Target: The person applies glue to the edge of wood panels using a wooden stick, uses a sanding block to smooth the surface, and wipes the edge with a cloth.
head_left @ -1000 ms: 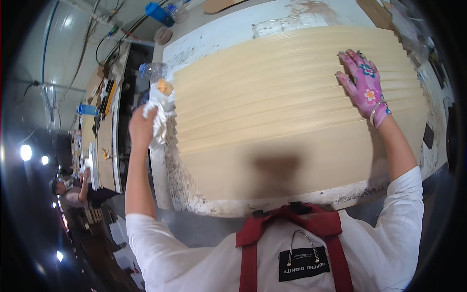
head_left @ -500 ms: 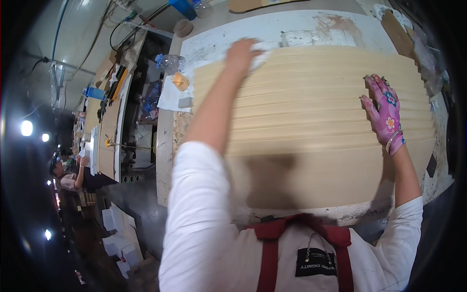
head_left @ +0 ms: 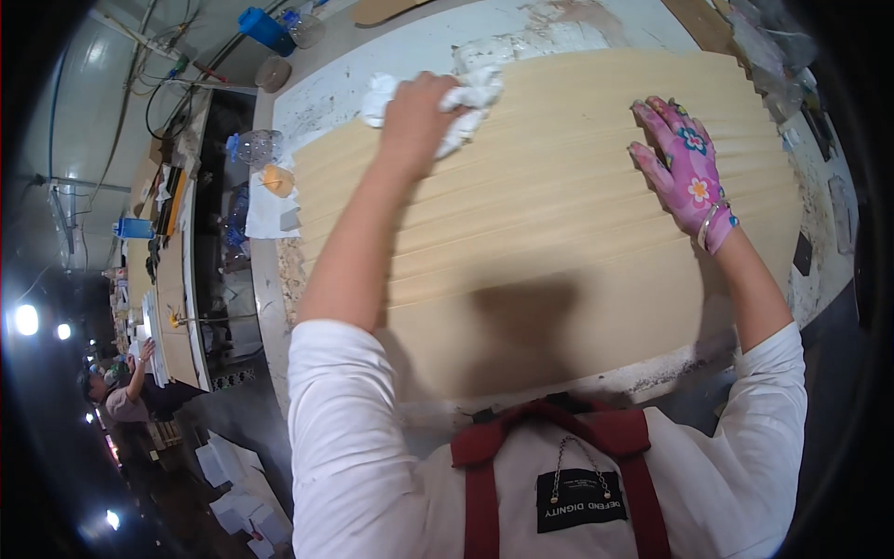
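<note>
A wide cream-coloured panel [head_left: 521, 326] with ridges running across it lies on the worktable before me. My bare left hand [head_left: 421, 116] is closed over a crumpled white cloth [head_left: 477, 91] and presses it on the panel's far left edge. Toward the panel's right side rests my right hand [head_left: 684, 168], in a pink flowered glove with a bracelet at the wrist. Its fingers lie flat and a little apart, holding nothing. Part of the cloth is hidden beneath my left hand.
Left of the panel are an orange lump [head_left: 277, 180], a clear plastic bottle [head_left: 256, 147] and a small grey block [head_left: 290, 219]. A blue container [head_left: 265, 31] stands at the far left. Clear plastic wrap [head_left: 773, 51] lies far right. Another person [head_left: 126, 401] works at a bench on the left.
The view has turned and shifted, so the panel appears tilted. My left hand, blurred before, now shows clearly with the cloth spread on both sides of it. My right hand still rests on the panel.
</note>
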The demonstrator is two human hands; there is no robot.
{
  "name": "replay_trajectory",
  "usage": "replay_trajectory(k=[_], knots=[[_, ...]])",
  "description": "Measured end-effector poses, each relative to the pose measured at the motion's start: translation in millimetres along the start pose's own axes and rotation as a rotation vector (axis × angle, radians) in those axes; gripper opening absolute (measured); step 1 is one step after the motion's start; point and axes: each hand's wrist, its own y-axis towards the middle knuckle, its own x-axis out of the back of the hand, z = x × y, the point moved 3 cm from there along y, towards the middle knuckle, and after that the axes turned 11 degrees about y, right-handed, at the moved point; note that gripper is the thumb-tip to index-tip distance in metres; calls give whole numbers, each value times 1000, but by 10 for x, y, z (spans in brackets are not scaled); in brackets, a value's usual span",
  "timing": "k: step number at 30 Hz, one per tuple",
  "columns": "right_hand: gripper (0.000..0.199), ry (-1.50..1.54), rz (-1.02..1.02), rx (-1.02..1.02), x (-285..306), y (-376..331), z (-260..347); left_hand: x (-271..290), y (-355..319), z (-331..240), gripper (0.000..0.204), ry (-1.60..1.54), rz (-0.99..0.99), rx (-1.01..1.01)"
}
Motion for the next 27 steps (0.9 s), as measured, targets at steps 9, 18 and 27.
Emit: replay_trajectory(k=[9,18,27], knots=[[50,3,-78,48,-21,-55,-67,1342,-464,1001,37,465,-44,241],[49,2,-56,73,-20,0,16,59,-945,-966,36,85,-50,-322],[50,-7,-53,11,-10,-81,-60,1384,-1630,758,27,368,17,481]])
